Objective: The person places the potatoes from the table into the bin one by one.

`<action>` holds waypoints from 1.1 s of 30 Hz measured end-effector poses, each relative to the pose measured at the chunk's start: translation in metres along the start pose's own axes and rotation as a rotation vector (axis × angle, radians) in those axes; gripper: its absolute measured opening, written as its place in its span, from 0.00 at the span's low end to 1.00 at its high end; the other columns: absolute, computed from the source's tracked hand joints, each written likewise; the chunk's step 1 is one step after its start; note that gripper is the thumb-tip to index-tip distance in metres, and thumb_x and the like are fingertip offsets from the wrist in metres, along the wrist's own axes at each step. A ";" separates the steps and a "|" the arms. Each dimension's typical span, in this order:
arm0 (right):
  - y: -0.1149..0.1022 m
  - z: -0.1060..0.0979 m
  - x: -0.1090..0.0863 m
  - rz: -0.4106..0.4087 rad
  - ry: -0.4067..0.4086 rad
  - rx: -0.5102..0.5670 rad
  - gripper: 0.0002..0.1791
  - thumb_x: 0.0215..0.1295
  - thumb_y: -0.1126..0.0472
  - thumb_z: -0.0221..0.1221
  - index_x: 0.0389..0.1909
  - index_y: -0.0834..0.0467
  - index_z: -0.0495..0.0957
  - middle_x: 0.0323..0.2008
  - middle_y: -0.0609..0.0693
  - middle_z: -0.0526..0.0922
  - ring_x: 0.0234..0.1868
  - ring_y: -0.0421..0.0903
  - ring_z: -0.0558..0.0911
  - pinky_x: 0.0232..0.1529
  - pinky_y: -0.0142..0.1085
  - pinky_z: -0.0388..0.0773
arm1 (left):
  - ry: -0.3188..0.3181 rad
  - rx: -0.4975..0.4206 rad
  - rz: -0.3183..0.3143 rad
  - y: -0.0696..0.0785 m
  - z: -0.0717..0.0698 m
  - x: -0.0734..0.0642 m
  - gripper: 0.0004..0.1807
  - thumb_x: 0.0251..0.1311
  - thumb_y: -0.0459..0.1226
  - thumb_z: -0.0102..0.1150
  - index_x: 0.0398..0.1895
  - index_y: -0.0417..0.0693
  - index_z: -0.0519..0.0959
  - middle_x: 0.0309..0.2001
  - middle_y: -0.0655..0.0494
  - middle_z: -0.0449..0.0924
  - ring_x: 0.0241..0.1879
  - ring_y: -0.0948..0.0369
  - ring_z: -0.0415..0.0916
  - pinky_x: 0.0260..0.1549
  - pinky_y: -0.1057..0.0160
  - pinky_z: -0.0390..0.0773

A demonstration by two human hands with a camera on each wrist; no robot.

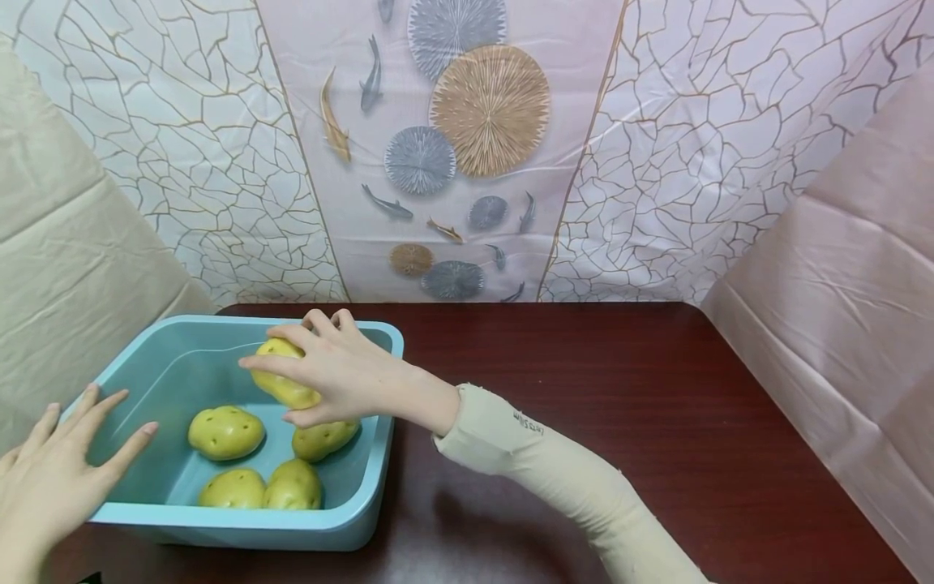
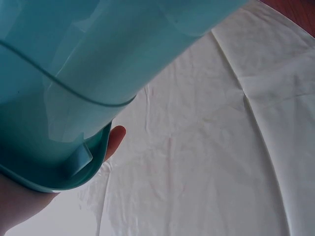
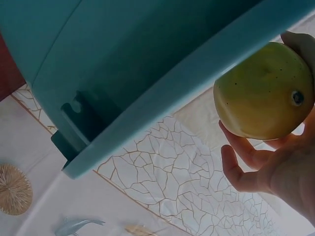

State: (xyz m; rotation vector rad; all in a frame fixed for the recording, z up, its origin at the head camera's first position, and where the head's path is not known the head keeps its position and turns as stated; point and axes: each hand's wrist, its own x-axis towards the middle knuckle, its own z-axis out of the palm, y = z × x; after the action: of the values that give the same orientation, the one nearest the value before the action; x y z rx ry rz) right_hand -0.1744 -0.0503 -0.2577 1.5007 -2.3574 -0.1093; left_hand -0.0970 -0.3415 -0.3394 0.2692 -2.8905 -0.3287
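In the head view my right hand (image 1: 339, 365) grips a yellow-green potato (image 1: 286, 381) over the blue plastic basin (image 1: 365, 519). The right wrist view shows that potato (image 3: 266, 93) between thumb and fingers, close by the basin's rim (image 3: 197, 81). Several more potatoes lie inside the basin: one at the middle left (image 1: 226, 432), one partly under my right hand (image 1: 324, 440), and two near the front wall, a left one (image 1: 233, 488) and a right one (image 1: 293, 485). My left hand (image 1: 62, 458), fingers spread, rests at the basin's left rim. The left wrist view shows mostly the basin's outer wall (image 2: 113, 64).
The basin stands on the left part of a dark red-brown table (image 1: 584, 389). A patterned sheet (image 1: 657, 162) hangs behind it. Plain pale cloth covers the left side (image 1: 66, 219) and the right side (image 1: 839, 308).
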 end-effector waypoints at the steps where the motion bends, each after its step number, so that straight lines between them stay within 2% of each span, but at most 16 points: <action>1: 0.000 0.000 0.001 0.000 0.001 -0.001 0.35 0.53 0.37 0.53 0.63 0.37 0.58 0.61 0.45 0.62 0.49 0.43 0.64 0.41 0.36 0.62 | 0.000 0.000 0.000 0.000 0.000 0.000 0.41 0.59 0.60 0.40 0.66 0.40 0.52 0.67 0.33 0.38 0.64 0.31 0.30 0.50 0.27 0.40; 19: 0.005 0.003 0.014 0.005 -0.040 0.048 0.35 0.53 0.38 0.54 0.63 0.37 0.58 0.61 0.44 0.62 0.49 0.41 0.63 0.43 0.35 0.59 | -0.016 0.009 -0.013 0.001 0.000 0.000 0.42 0.58 0.61 0.39 0.66 0.39 0.52 0.67 0.33 0.37 0.64 0.31 0.28 0.50 0.27 0.40; 33: 0.004 0.003 0.019 0.021 -0.042 0.011 0.35 0.52 0.36 0.53 0.63 0.36 0.58 0.61 0.44 0.62 0.49 0.41 0.64 0.43 0.35 0.60 | 0.000 0.000 -0.005 0.000 0.001 0.000 0.42 0.58 0.60 0.40 0.66 0.39 0.52 0.67 0.33 0.38 0.64 0.31 0.29 0.50 0.27 0.40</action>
State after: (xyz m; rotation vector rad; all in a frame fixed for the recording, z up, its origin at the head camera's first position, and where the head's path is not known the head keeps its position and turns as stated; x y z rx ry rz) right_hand -0.1856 -0.0657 -0.2549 1.4927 -2.4093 -0.1239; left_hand -0.0970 -0.3411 -0.3399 0.2770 -2.8900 -0.3297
